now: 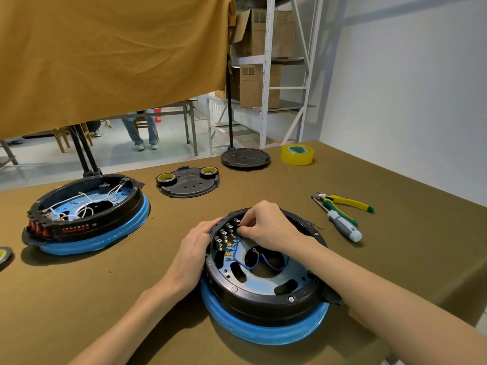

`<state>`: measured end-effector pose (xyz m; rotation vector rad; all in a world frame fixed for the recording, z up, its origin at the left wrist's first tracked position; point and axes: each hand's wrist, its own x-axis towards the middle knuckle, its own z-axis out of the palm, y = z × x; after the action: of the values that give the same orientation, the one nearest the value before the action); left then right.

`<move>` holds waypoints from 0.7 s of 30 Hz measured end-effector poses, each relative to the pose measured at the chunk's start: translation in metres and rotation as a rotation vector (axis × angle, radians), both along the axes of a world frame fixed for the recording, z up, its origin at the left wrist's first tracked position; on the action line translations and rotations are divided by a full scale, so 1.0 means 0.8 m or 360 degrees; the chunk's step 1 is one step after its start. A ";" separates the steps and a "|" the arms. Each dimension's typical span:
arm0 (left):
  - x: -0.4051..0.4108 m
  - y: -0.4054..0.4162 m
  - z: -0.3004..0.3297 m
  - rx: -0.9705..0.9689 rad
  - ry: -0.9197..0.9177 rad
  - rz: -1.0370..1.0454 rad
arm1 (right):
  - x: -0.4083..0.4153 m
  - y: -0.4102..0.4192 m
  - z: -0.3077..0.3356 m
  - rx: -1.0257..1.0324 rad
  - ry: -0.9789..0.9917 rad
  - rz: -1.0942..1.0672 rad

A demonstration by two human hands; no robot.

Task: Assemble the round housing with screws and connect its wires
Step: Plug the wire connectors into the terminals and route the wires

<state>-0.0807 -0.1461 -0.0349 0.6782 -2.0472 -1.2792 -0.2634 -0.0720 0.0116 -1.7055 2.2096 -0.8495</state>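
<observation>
Item: round housing (pixel 266 291), black ring on a blue base, lying open side up on the brown table (pixel 395 259) directly before me. All places below are given from this housing.

- Terminal block (pixel 226 234): on the housing's inner wall, far-left side; brass tabs in a row.
- Blue wires (pixel 253 264): inside the housing, looping over its blue floor from the terminals toward the centre hole.
- My left hand (pixel 195 246): against the housing's left outer rim, fingers curled round the edge by the terminal block, gripping it.
- My right hand (pixel 266 223): over the housing's far side, forearm crossing its right rim; fingertips pressed together, pinching a small connector at the terminal block. What exactly sits between them I cannot tell.
- Second housing (pixel 87 219): well to the left, with white wires inside.
- Flat black cover (pixel 188 183): beyond the housing, two tape rolls on it.
- Round black lid (pixel 245 158): farther beyond.
- Yellow tape roll (pixel 297 154): far right.
- Pliers (pixel 342 202) and screwdriver (pixel 344 225): to the right, lying side by side.
</observation>
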 end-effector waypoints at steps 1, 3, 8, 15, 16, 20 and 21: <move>0.000 0.000 0.000 0.0015 0.0006 0.0008 | 0.001 0.000 0.000 -0.0003 0.0003 0.0001; -0.001 0.001 0.000 0.0045 0.0016 0.0025 | 0.003 -0.001 0.000 0.0002 0.0036 -0.0006; -0.001 0.003 0.000 0.0043 0.0021 0.0044 | 0.002 0.000 -0.002 0.0012 0.0116 -0.0047; -0.003 -0.002 -0.005 0.0059 0.0029 0.0025 | -0.006 0.000 0.001 0.0047 0.0100 0.0050; -0.003 -0.003 -0.006 0.0060 0.0027 0.0024 | -0.007 0.000 0.001 0.0046 0.0109 0.0049; -0.004 -0.002 -0.008 0.0046 0.0035 0.0036 | -0.002 0.000 -0.001 0.0023 0.0117 0.0046; -0.005 -0.002 -0.009 0.0043 0.0037 0.0038 | -0.001 0.000 -0.002 0.0025 0.0116 0.0035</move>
<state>-0.0845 -0.1479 -0.0418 0.6949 -2.0004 -1.2976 -0.2639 -0.0719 0.0102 -1.7769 2.2335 -0.7743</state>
